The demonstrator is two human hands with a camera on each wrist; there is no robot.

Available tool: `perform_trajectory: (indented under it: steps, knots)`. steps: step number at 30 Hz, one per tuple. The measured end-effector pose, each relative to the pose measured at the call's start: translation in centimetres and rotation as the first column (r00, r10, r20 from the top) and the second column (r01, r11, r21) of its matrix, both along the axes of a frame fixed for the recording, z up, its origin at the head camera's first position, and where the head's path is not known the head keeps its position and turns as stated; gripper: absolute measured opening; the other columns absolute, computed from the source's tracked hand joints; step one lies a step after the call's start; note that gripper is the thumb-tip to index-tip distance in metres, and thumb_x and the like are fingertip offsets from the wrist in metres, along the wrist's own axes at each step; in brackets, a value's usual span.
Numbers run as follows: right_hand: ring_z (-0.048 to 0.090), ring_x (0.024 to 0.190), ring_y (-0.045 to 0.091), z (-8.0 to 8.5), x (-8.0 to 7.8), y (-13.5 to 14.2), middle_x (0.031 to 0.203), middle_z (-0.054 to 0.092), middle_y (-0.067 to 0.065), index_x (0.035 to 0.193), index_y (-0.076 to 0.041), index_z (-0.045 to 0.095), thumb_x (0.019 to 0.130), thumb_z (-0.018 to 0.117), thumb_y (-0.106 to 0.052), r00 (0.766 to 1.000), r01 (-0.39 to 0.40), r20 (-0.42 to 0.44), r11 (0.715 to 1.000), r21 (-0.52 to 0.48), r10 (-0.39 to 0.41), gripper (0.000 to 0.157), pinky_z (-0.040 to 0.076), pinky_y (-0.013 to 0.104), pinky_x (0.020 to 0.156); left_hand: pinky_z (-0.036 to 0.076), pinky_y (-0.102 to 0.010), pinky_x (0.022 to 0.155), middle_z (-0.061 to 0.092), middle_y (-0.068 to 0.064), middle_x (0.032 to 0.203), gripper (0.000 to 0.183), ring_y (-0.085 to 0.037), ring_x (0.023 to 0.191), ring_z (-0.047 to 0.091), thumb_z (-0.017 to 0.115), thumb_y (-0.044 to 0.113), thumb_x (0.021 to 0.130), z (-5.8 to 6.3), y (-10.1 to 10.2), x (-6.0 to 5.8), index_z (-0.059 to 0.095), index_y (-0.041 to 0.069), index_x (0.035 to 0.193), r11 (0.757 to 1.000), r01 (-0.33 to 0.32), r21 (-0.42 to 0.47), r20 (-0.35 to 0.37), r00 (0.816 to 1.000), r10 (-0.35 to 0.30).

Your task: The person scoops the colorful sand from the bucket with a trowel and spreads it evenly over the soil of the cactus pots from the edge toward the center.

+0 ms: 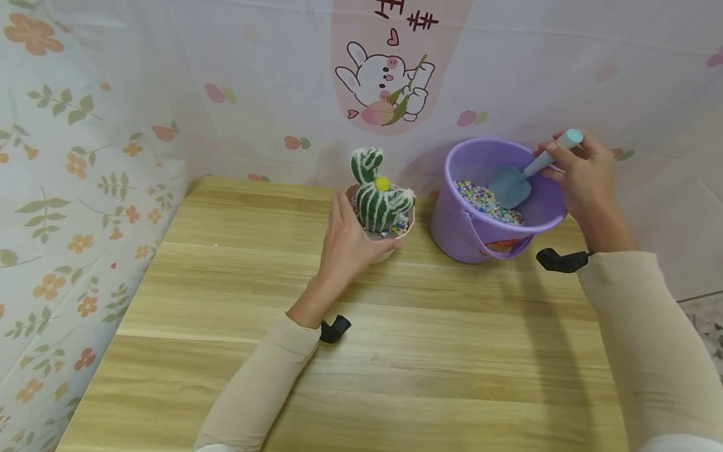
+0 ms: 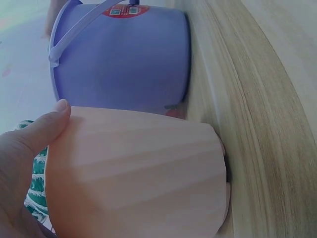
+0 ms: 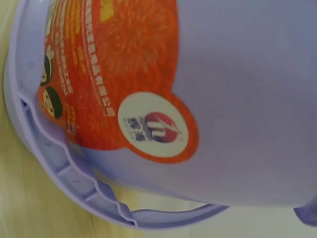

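- The left hand (image 1: 347, 242) is clamped on the pot (image 2: 138, 173), its thumb over the rim and its fingers round the far side.
- The pot, pale pink and fluted, stands near the back edge of the table (image 1: 395, 364), about midway along it.
- A green cactus (image 1: 375, 210) with white fuzzy stripes rises from the pot; a yellow flower (image 1: 382, 183) sits on it, and coloured bits lie round its base.
- The right hand (image 1: 590, 172) grips the pale blue handle of the scoop (image 1: 511, 186) above the bucket's right rim, well apart from the left hand.
- The scoop slants down to the left, its blade inside the bucket against the beads (image 1: 480, 198); how deep the tip sits, I cannot tell.
- The purple bucket (image 1: 452, 232) stands by the table's back edge, right of the pot, the beads in many colours inside it.
- Its bail (image 1: 479, 242) hangs down on the side facing the table's front edge, near an orange-red label (image 3: 109, 74).
- A white cloth (image 1: 254, 75) with a rabbit (image 1: 375, 78) hangs behind the back edge.
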State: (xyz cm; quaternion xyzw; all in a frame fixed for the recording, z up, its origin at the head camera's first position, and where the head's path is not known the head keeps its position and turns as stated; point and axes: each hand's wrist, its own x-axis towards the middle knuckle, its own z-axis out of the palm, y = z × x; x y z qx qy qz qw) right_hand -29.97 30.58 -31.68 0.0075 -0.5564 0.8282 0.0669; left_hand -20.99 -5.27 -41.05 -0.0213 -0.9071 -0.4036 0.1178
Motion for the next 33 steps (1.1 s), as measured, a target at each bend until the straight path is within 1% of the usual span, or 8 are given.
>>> perform_trajectory:
  steps: [5,11,18,21,25,28,30,33]
  knots:
    - [0.07,0.09,0.03,-0.01,0.23,0.14,0.092,0.068,0.019,0.098,0.004,0.057,0.086,0.066,0.008,0.999,-0.031,-0.026,1.0,-0.001,0.031,0.016,0.058,0.036,0.072,0.039,-0.044,0.108,0.023,-0.019,0.153,0.135,-0.031,0.137,0.034,0.09,0.054,0.057,0.12,0.07,0.0,0.011,-0.002,0.151,1.0,0.002,0.003,-0.009,1.0,-0.002]
    - [0.069,0.095,0.031,-0.22,0.33,0.14,0.094,0.068,0.019,0.098,0.006,0.057,0.089,0.063,0.008,0.993,-0.097,-0.069,0.995,0.023,0.098,0.011,0.058,0.035,0.073,0.038,-0.043,0.109,0.023,-0.018,0.152,0.135,-0.03,0.136,0.034,0.09,0.054,0.057,0.13,0.03,0.02,0.011,-0.003,0.151,1.0,0.0,0.012,-0.01,1.0,0.0]
    - [0.068,0.095,0.028,-0.33,0.24,0.18,0.093,0.069,0.017,0.097,0.006,0.059,0.089,0.063,0.005,0.989,-0.12,-0.08,0.99,0.08,0.126,0.009,0.058,0.032,0.073,0.036,-0.042,0.11,0.021,-0.02,0.154,0.136,-0.031,0.138,0.032,0.089,0.055,0.058,0.1,0.01,0.08,0.009,-0.003,0.152,1.0,0.003,0.005,-0.001,1.0,-0.003]
    - [0.067,0.097,0.029,-0.31,0.15,0.38,0.093,0.067,0.018,0.098,0.006,0.057,0.09,0.062,0.003,0.987,-0.135,-0.078,0.988,0.073,0.14,0.009,0.058,0.033,0.075,0.036,-0.043,0.11,0.021,-0.02,0.154,0.136,-0.031,0.139,0.031,0.089,0.055,0.058,0.11,-0.02,0.1,0.009,-0.003,0.152,1.0,-0.001,0.002,0.003,1.0,0.001]
    - [0.066,0.098,0.029,-0.14,0.03,0.58,0.096,0.065,0.018,0.099,0.005,0.054,0.09,0.063,0.002,0.991,-0.122,-0.047,0.992,0.034,0.123,0.012,0.058,0.035,0.076,0.035,-0.043,0.111,0.02,-0.02,0.154,0.136,-0.031,0.14,0.03,0.089,0.055,0.058,0.12,-0.05,0.05,0.009,-0.003,0.152,1.0,0.002,0.006,0.008,1.0,-0.002]
    - [0.066,0.097,0.028,-0.08,-0.01,0.5,0.098,0.064,0.017,0.1,0.003,0.054,0.089,0.064,0.0,0.996,-0.083,-0.012,0.996,0.029,0.083,0.015,0.058,0.035,0.074,0.034,-0.043,0.112,0.019,-0.02,0.155,0.136,-0.032,0.14,0.029,0.089,0.055,0.058,0.08,-0.06,0.02,0.009,-0.003,0.152,1.0,0.004,0.005,0.01,1.0,-0.004]
    - [0.067,0.095,0.026,-0.07,0.01,0.35,0.097,0.064,0.015,0.098,0.002,0.055,0.089,0.066,-0.003,0.999,-0.052,0.015,0.995,0.083,0.051,0.015,0.058,0.033,0.072,0.034,-0.043,0.112,0.018,-0.021,0.156,0.137,-0.033,0.141,0.028,0.089,0.055,0.059,0.07,-0.06,0.04,0.008,-0.004,0.152,1.0,0.005,0.004,0.011,1.0,-0.005]
    - [0.069,0.088,0.023,-0.14,0.08,0.13,0.093,0.067,0.013,0.096,0.002,0.057,0.089,0.068,-0.008,0.999,-0.044,0.037,0.983,0.179,0.038,0.017,0.058,0.031,0.07,0.033,-0.043,0.112,0.018,-0.021,0.156,0.137,-0.032,0.141,0.029,0.089,0.055,0.059,0.09,-0.06,0.11,0.008,-0.004,0.152,1.0,0.006,0.007,0.011,1.0,-0.006]
